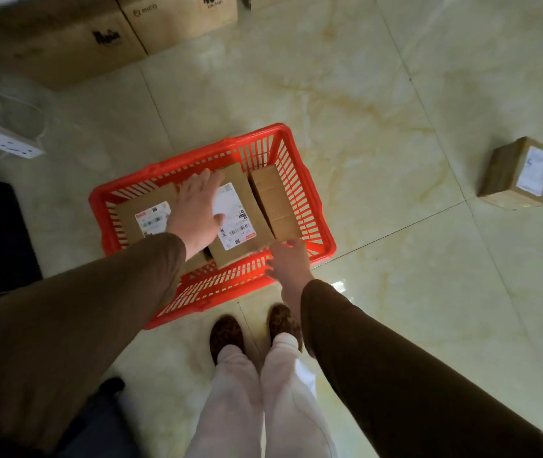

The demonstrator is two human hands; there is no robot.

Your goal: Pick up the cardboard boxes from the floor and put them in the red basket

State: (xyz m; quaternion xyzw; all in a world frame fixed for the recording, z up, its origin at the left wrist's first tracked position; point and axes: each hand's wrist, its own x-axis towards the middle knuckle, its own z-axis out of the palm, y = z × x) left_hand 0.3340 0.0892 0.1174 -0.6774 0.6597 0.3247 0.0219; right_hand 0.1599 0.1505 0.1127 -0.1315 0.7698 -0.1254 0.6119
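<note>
**Boxes settling into basket, one left on floor**

Nearest, two brown sleeves reaching down past pale trousers and spotted slippers (225, 332). Right hand (288, 262) hanging slack at the near rim of the red slatted plastic basket (296, 137), fingers loose, holding nothing. Left hand (197, 209) spread flat and empty over the labelled brown cardboard box (240, 216), touching or just above it, cannot tell which.

Under that palm: three boxes inside the basket, a second labelled box (146, 216) to its left, a plain brown box (275, 203) on edge to its right.

Best pressed level so the middle box sits flat and leaves room, then both hands lifted straight clear of the rim.

Far right of the right hand, well apart: one small labelled cardboard box (518, 173) on the glossy tile, open floor between. Beyond the left hand: white power strip (2, 140) with cable, then large cartons (65, 38) at the far wall, likely no part of the job.
</note>
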